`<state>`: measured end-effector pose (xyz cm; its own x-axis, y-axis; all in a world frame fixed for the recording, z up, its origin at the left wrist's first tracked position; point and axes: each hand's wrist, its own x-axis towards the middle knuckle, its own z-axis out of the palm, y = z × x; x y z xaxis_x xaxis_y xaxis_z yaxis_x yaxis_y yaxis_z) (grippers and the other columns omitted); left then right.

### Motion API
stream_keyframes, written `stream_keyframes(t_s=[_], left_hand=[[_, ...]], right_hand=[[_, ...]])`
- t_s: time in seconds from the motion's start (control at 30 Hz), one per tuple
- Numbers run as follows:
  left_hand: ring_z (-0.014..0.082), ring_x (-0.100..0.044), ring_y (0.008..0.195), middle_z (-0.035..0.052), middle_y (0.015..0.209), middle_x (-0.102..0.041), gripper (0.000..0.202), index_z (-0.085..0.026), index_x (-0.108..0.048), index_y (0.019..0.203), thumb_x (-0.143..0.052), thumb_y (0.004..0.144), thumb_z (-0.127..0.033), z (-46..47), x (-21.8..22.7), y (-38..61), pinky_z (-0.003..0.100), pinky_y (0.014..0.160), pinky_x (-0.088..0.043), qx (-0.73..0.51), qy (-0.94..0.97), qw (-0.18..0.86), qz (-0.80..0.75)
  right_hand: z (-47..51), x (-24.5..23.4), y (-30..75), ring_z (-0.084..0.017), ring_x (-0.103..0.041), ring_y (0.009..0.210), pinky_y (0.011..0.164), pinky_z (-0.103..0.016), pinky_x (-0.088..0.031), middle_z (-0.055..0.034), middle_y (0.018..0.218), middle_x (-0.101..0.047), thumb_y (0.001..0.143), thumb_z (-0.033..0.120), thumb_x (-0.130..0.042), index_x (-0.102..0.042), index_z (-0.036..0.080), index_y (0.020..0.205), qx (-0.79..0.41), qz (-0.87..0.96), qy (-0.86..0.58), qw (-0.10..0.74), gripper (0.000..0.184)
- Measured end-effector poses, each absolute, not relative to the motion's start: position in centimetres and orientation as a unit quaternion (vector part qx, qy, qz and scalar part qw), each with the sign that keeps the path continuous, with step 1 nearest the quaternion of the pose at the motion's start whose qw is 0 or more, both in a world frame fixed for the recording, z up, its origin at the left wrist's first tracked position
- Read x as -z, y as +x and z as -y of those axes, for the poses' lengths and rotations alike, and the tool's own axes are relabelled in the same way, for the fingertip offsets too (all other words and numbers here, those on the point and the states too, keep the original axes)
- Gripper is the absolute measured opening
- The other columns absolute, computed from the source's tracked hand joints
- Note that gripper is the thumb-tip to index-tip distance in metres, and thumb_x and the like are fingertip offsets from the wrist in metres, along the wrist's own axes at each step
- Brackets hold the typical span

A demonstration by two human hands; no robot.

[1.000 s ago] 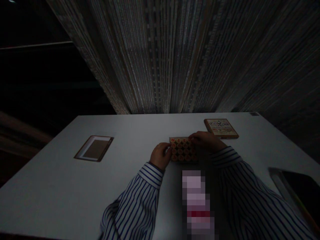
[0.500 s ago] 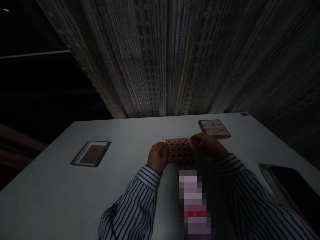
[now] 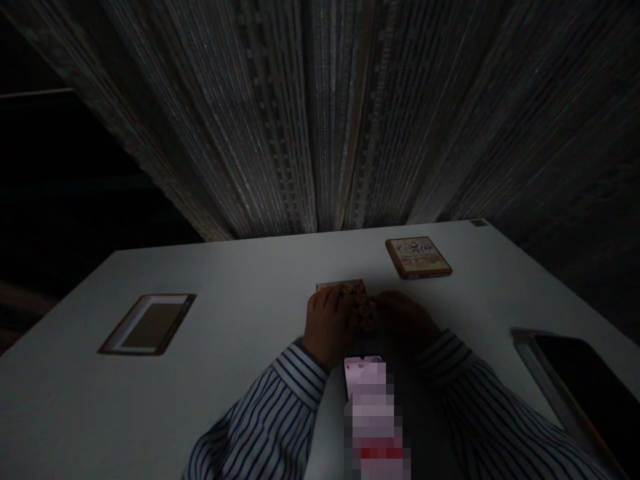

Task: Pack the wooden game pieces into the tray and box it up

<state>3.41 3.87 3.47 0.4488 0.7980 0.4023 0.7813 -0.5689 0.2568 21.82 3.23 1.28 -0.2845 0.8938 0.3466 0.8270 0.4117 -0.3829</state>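
Note:
In the middle of the table lies a small set of round xiangqi pieces, packed in rows in a shallow tray. My left hand rests over the tray's left part, fingers stretched across the pieces and hiding many of them. Close against the tray's right edge is my right hand, its fingers drawn together in deep shadow. What its fingertips hold, if anything, cannot be made out.
A lit phone, partly pixelated, lies in front of my hands. An open shallow box is at left. The printed box lid lies back right, a dark tablet-like device front right. Striped curtains hang behind the white table.
My left hand has moved from the tray's left edge onto the pieces. My right hand has come down along the right edge. The view has shifted slightly.

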Motion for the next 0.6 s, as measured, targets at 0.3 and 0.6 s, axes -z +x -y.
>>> stream_keyframes(t_s=[0.3,0.6], left_hand=[[0.0292,-0.038,0.115,0.0106,0.124,-0.048,0.038,-0.024,-0.051,0.116,-0.05,0.078,-0.025,-3.4,-3.1,3.7,0.054,0.097,-0.028,-0.249,0.864,0.011,-0.439],[0.0263,-0.043,0.111,0.0141,0.12,-0.049,0.033,-0.015,-0.054,0.11,-0.035,0.085,-0.025,-3.8,-1.6,0.1,0.048,0.093,-0.038,-0.342,0.763,0.005,-0.548]], right_hand=[[-3.2,-1.0,22.1,-0.018,-0.058,0.085,0.075,-0.032,-0.05,-0.0105,0.095,-0.062,0.083,0.019,-0.04,-0.06,0.019,0.105,-0.052,0.809,-0.524,0.262,0.03],[-3.3,-0.7,22.6,-0.019,-0.058,0.088,0.075,-0.032,-0.051,-0.0121,0.097,-0.061,0.085,0.02,-0.036,-0.06,0.017,0.106,-0.044,0.819,-0.513,0.255,0.032]])
